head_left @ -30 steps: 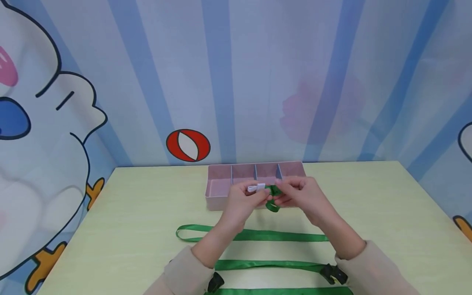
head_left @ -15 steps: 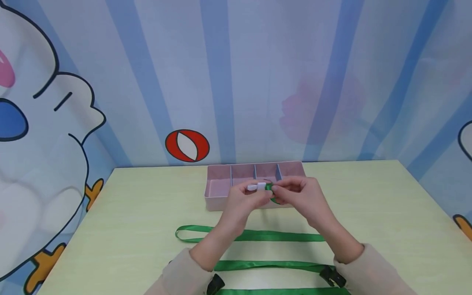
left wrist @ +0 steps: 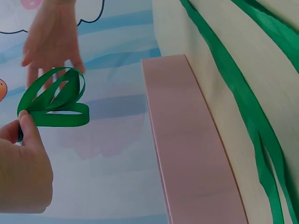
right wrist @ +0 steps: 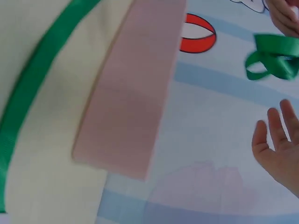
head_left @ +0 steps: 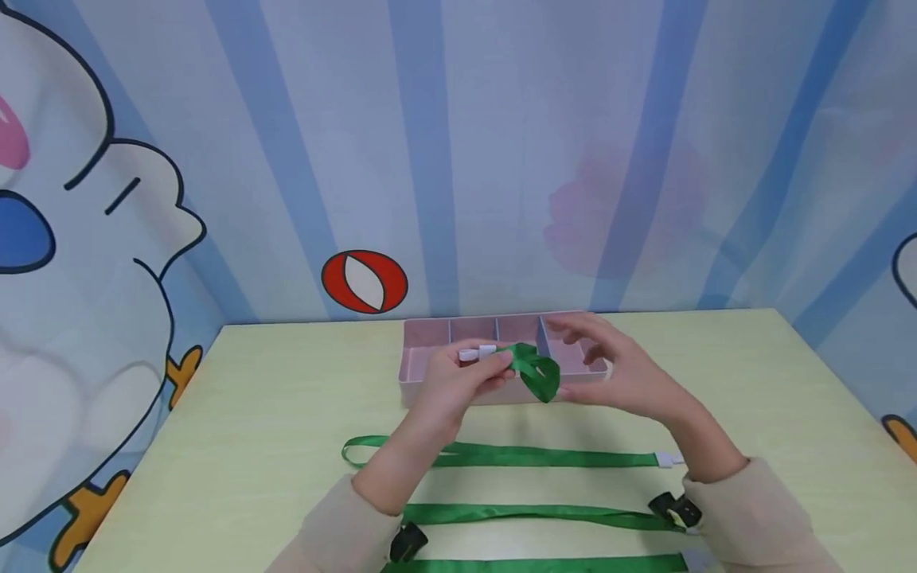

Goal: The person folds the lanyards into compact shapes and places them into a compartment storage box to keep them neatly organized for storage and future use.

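My left hand (head_left: pixel 466 378) pinches a folded bundle of green ribbon (head_left: pixel 536 372) with a white clip (head_left: pixel 478 352) at one end, held just above the front of a pink divided box (head_left: pixel 430 334). In the left wrist view the ribbon loops (left wrist: pixel 53 100) fan out from my thumb and fingers (left wrist: pixel 23 158). My right hand (head_left: pixel 609 366) hovers open to the right of the bundle, over the box's right end, holding nothing; its spread fingers (right wrist: pixel 278 149) show in the right wrist view below the ribbon (right wrist: pixel 273 58).
Three long green ribbons lie across the pale green table: one (head_left: pixel 501 456) nearest the box with a white clip (head_left: pixel 669 459), a second (head_left: pixel 537 515) with black clips (head_left: pixel 673 509), a third (head_left: pixel 537 565) at the bottom edge. A cartoon backdrop stands behind the box.
My right hand let go of the ribbon bundle and moved right, opening. The bundle's loops sprang looser while my left hand kept its pinch and shifted slightly left.
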The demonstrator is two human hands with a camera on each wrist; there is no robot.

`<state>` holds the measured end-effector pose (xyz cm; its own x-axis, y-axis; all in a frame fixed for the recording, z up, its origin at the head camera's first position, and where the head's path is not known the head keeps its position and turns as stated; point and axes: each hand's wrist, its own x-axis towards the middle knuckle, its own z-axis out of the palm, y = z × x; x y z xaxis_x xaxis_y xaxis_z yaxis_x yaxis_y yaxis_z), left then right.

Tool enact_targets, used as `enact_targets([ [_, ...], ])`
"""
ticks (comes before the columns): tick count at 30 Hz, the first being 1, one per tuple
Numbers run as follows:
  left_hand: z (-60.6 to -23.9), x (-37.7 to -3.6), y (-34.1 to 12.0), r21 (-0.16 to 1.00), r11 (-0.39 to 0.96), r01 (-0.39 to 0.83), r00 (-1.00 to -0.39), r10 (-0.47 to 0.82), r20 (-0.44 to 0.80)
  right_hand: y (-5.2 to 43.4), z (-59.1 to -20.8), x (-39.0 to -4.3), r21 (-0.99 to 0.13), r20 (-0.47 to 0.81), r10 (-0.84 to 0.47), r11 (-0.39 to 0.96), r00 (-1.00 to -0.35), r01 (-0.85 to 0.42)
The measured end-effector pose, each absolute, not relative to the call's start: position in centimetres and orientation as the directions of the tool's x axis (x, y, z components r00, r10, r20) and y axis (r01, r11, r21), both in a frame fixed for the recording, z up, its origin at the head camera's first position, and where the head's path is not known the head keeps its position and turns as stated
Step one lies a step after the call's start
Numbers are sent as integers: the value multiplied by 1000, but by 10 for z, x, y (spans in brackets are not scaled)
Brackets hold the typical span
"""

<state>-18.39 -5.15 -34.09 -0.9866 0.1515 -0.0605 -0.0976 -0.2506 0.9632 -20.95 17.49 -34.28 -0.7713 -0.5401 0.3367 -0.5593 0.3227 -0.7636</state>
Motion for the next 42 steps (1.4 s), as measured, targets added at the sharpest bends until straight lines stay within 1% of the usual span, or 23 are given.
enact_targets([
  [4,-336,-182,-52,951,-289,-112,-983,171,-64,166,-352,-210,-767,287,-608,317,-740,-557],
  [8,-333,-179,-50,941,-313,-132,-977,204,-69,158,-356,-210,-795,319,-601,252,-733,-552],
  [11,-333,-178,-49,937,-322,-132,-976,208,-65,158,-357,-210,-843,353,-573,148,-739,-517],
  [14,-335,-179,-49,934,-335,-122,-977,205,-54,160,-357,-211,-886,372,-520,47,-769,-461],
  [17,-339,-179,-48,929,-343,-135,-975,212,-64,160,-357,-211,-896,394,-456,1,-798,-444],
  [21,-341,-179,-44,910,-377,-175,-971,219,-96,159,-356,-211,-874,456,-396,-30,-797,-485],
  [23,-342,-180,-42,900,-397,-182,-973,208,-104,159,-357,-212,-850,491,-368,-6,-789,-526],
  [26,-344,-180,-40,894,-413,-173,-979,172,-110,158,-360,-213,-768,571,-328,110,-752,-631],
  [28,-345,-179,-39,899,-405,-164,-983,145,-114,157,-362,-213,-671,638,-304,231,-707,-705],
  [30,-347,-177,-36,908,-388,-159,-985,127,-119,156,-363,-213,-548,708,-282,358,-647,-756],
  [32,-350,-175,-33,920,-360,-156,-985,128,-117,154,-363,-214,-450,756,-245,480,-607,-753],
  [33,-351,-174,-31,924,-349,-155,-984,134,-114,153,-363,-215,-426,768,-219,527,-602,-735],
  [35,-354,-171,-25,930,-335,-150,-983,147,-106,150,-362,-216,-422,778,-147,598,-610,-682],
  [37,-355,-167,-20,933,-329,-142,-983,161,-93,148,-361,-218,-447,773,-72,643,-630,-622],
  [39,-356,-165,-16,933,-334,-135,-983,164,-83,146,-361,-219,-487,759,-13,652,-651,-581],
  [42,-356,-165,-15,940,-321,-116,-986,151,-70,147,-361,-220,-525,740,25,647,-672,-553],
])
